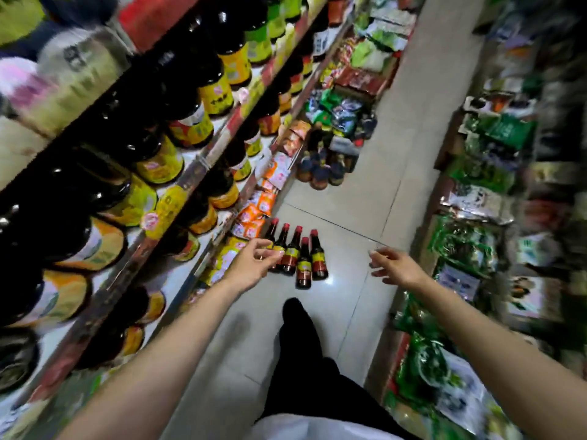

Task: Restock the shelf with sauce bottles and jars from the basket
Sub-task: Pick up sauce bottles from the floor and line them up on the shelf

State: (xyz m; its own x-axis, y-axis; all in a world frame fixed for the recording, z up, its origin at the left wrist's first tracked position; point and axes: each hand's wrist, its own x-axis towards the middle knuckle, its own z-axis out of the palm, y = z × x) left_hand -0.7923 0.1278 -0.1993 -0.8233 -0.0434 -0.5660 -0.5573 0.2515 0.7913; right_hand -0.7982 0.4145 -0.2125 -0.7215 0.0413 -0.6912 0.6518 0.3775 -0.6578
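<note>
left grip (254, 265) empty | right grip (395, 268) empty | five sauce bottles (304, 265) upright on floor (355, 198)

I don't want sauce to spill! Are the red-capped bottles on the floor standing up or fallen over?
Standing up. All five red-capped bottles rest on their bases on the floor, caps on top, none lying down.

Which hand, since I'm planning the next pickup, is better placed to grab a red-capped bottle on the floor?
Left, probably. The left hand, empty and loosely open, overlaps the red-capped bottles in view; the right hand, also empty, hangs apart, off to their right.
</note>
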